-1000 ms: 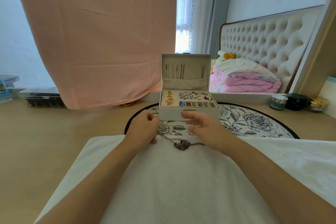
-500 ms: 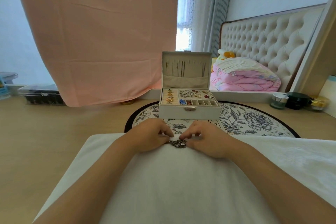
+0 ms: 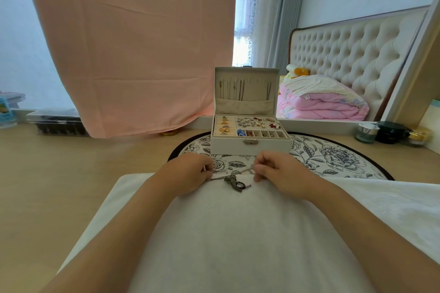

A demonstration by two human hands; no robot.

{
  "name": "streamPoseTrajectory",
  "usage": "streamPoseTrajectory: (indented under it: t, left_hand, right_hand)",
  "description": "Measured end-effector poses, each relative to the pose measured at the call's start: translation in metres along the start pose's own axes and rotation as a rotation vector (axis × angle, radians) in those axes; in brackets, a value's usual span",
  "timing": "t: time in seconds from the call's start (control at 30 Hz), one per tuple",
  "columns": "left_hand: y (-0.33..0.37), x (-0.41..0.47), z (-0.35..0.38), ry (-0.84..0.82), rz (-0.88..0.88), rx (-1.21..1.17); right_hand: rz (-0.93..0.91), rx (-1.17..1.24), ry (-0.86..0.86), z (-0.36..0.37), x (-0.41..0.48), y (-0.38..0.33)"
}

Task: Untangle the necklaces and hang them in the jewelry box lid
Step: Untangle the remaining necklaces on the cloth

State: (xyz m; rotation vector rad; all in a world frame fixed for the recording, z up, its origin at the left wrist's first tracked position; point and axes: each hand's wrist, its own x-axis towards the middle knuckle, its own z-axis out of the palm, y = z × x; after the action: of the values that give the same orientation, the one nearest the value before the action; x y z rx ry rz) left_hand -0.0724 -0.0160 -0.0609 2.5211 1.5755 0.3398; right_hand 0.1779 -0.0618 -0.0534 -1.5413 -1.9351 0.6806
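Observation:
A tangled clump of silver necklaces (image 3: pixel 234 182) lies on the far edge of a white cloth (image 3: pixel 238 233). My left hand (image 3: pixel 190 171) pinches a chain end left of the clump. My right hand (image 3: pixel 278 170) pinches another chain strand to its right. Behind them stands a white jewelry box (image 3: pixel 250 144) with its lid (image 3: pixel 246 90) upright. Several thin necklaces hang inside the lid above a fabric pocket. The tray holds rings, earrings and small charms.
The box sits on a round floral mat (image 3: pixel 333 159) on a wooden table (image 3: pixel 59 185). Small jars (image 3: pixel 390 132) stand at the right edge. A clear plastic case (image 3: pixel 57 121) lies far left. A pink cloth (image 3: pixel 133 43) hangs behind, beside a mirror.
My hands met over the clump, then drew apart sideways, stretching chain strands out from the tangle. The clump now lies between them, a little looser.

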Motion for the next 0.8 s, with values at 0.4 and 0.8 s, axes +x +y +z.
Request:
streamPoseTrajectory:
  t: [0.4, 0.8]
  left_hand:
    - [0.033, 0.0, 0.017, 0.21, 0.256, -0.211]
    - [0.02, 0.006, 0.02, 0.042, 0.184, -0.296]
  right_hand:
    - [-0.048, -0.152, 0.228, 0.019, 0.022, 0.007]
    - [-0.252, -0.304, 0.007, 0.02, 0.01, 0.002]
